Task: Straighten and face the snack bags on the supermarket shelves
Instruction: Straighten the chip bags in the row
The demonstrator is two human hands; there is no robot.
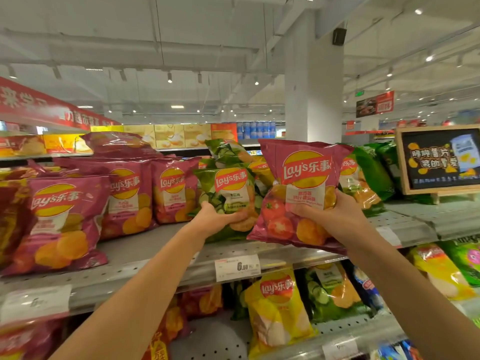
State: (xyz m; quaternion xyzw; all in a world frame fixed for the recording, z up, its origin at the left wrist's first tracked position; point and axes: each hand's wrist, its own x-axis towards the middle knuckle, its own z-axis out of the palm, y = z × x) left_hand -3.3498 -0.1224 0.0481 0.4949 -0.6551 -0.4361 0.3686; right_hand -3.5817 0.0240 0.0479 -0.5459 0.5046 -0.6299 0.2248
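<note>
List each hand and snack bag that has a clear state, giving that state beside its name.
left hand: grips the green bag's lower part
right hand: grips the pink bag
green bag: upright, front facing out
pink bag: tilted, at shelf front
pink bag at far left: upright, facing out

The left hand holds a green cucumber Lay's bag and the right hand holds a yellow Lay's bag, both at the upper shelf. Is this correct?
Not quite. In the head view the right hand holds a pink tomato Lay's bag, not a yellow one. The rest is right: the left hand holds the green cucumber Lay's bag at the upper shelf.
</note>
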